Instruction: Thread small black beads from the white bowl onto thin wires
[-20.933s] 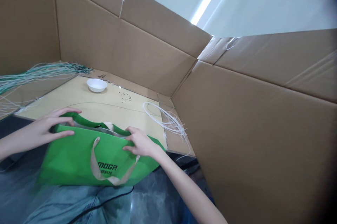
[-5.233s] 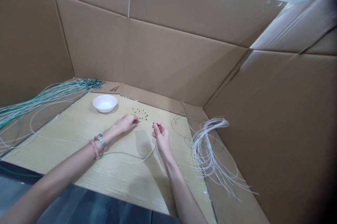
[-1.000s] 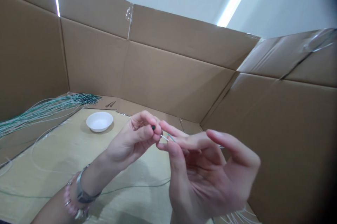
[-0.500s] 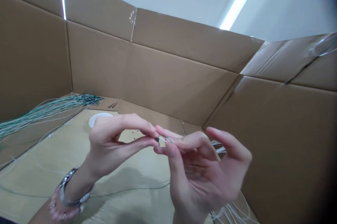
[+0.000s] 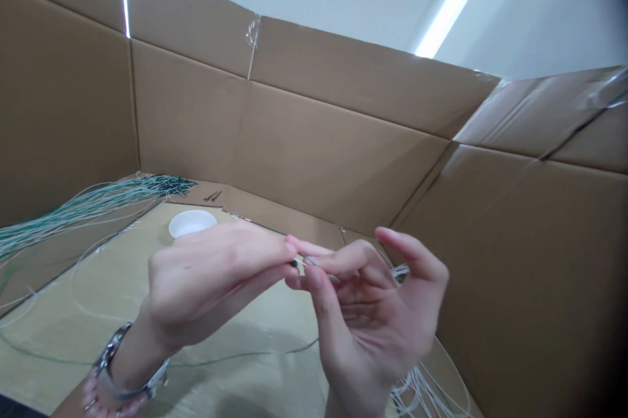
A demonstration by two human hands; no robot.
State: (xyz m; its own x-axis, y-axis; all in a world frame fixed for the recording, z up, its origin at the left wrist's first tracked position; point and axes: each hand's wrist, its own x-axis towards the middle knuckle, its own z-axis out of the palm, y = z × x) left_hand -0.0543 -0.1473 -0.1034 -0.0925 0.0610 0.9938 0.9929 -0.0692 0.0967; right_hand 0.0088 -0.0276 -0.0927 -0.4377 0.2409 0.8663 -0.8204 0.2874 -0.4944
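Note:
Above the middle of the table, the thumb and finger of my left hand (image 5: 210, 284) are closed on a small dark piece (image 5: 294, 263), mostly hidden by the fingertips. Thin white and green wires (image 5: 310, 261) run from beside it into my right hand (image 5: 375, 307), whose thumb and index finger pinch them; its little finger sticks up. The fingertips of both hands almost meet. Under the hands, a long green wire (image 5: 220, 361) curves across the pale tabletop (image 5: 265, 326). What kind of part the dark piece is, I cannot tell.
A white bowl (image 5: 193, 224) stands behind my left hand. Green and white wires (image 5: 98, 205) lie bundled along the left edge, near small dark metal tools (image 5: 213, 196). More white wires (image 5: 417, 388) hang at the right. Cardboard walls (image 5: 324, 143) enclose the table.
My left hand has rolled so its back faces up more and its curled fingers cover more, still pinching the dark piece. My right hand has shifted slightly left. More of the bowl shows.

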